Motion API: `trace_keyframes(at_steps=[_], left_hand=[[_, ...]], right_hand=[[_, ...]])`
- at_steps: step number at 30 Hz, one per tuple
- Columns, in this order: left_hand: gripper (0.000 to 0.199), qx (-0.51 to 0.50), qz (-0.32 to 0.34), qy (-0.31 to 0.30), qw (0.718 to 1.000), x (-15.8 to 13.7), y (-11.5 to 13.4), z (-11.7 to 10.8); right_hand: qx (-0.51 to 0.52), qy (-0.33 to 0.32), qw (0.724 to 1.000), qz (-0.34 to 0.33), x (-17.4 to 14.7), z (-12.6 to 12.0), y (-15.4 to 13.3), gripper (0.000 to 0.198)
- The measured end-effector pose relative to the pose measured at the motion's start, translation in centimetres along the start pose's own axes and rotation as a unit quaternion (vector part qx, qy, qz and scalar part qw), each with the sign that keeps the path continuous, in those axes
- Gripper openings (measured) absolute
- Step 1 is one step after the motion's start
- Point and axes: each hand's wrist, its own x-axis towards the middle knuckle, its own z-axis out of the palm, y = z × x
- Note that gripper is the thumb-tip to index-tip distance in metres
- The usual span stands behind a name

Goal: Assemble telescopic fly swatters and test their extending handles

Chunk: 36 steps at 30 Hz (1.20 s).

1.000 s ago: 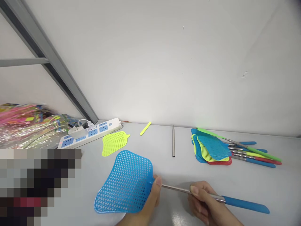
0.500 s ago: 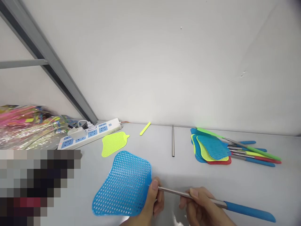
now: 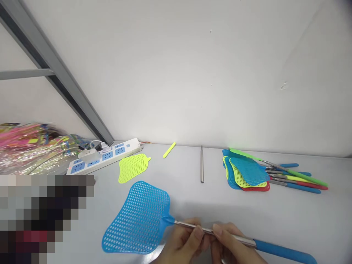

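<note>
Far left: plastic-wrapped bundles [image 3: 35,148], pink and yellow, beside the far left corner of the tabletop [image 3: 291,220]. Below them, pixel blocks mask the near left. Power strip [image 3: 107,156] set slantwise, right end by the far edge, white plugs in it. Just right and nearer: yellow head [image 3: 133,168], mesh, lying flat, neck pointing right.

Nearer the near edge, left of centre: blue swatter [image 3: 139,220], mesh toward the left, metal rod sloping down to the right. Whether it touches the tabletop, cannot tell. Yellow stick [image 3: 169,150] slanted by the far edge. Left hand [image 3: 188,242] pinching the rod, thumb on top, a little right of the blue neck.

Tube [image 3: 202,165], metal, narrow end at the far edge, wide end toward the near edge. Right hand [image 3: 232,242] gripping the rod close beside the left; blue grip [image 3: 284,251] sticks out beyond it.

Toward the right edge: swatter pile [image 3: 249,172], heads overlapping, blue, yellow and red; green one across the top, handles pointing right.
</note>
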Motion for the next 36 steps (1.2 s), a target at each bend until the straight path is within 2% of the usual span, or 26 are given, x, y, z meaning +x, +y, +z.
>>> trace_keyframes(at_steps=[2, 6, 8, 14, 20, 25, 29, 32, 36], left_hand=[[0.052, -0.004, -0.024, -0.008, 1.0, 0.3, -0.3, -0.3], [0.053, -0.056, -0.142, 0.019, 0.988, 0.2, -0.4, -0.7], [0.05, -0.077, -0.17, 0.025, 0.982, 0.1, 0.1, -0.7], [0.039, -0.072, -0.157, 0.051, 0.984, -0.1, 1.9, -0.1], [0.032, -0.087, -0.177, 0.093, 0.976, -0.4, 2.2, -0.1], [0.033, -0.099, -0.16, 0.095, 0.977, -0.3, 2.7, -0.5], [0.035, -0.09, -0.131, 0.119, 0.98, 0.0, 2.9, -1.0], [0.037, -0.086, -0.117, 0.101, 0.984, 0.0, 2.8, -1.7], [0.039, -0.086, -0.113, 0.105, 0.984, 0.0, 3.1, -2.7]], right_hand=[[0.002, 0.0, 1.0, -0.001, 0.1, 0.1, 0.0, 0.042], [0.02, -0.001, 1.0, 0.005, 0.2, 0.4, -0.1, 0.04], [0.017, -0.008, 1.0, 0.004, 0.2, 0.5, -0.4, 0.04], [0.034, -0.008, 0.999, 0.036, 0.2, 0.3, -1.1, 0.04], [0.065, -0.002, 0.996, 0.066, -0.2, 0.7, -1.5, 0.04], [0.096, -0.041, 0.994, 0.041, -0.3, 1.0, -2.1, 0.039], [0.11, -0.047, 0.992, 0.032, -0.2, 0.6, -2.4, 0.037], [0.101, -0.061, 0.993, 0.006, -0.2, 0.1, -2.6, 0.036], [0.089, -0.042, 0.995, -0.003, -0.3, -0.4, -3.0, 0.036]])
